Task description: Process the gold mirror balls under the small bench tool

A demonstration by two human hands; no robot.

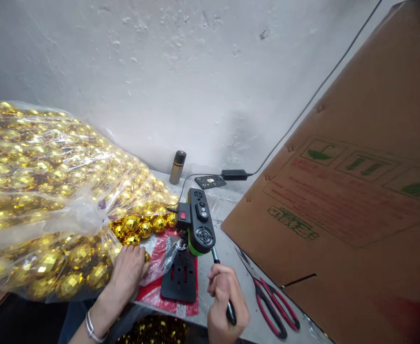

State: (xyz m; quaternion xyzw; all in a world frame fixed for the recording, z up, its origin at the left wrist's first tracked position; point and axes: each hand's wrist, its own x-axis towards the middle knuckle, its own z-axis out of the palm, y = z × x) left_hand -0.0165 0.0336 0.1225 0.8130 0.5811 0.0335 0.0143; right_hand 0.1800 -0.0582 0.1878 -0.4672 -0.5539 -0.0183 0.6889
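Note:
My left hand [129, 267] is at the torn opening of a large clear bag [84, 210], its fingers curled by a gold faceted ball [146, 257]. More gold balls [144, 229] lie loose beside the bag, just beyond those fingers. My right hand [227, 298] is wrapped round the black-tipped metal lever [230, 313] of a small black device [202, 222]. Below the device's head is its slotted black base [179, 282], resting on red and clear plastic film [156, 289].
Red-and-black scissors [272, 306] lie right of my right hand, against a big cardboard box [339, 191]. Behind the device are a bottle [177, 168], a dark patterned phone-like object [210, 181] and a power adapter [234, 175] with its cable. Dark gold pieces [152, 329] show below the table edge.

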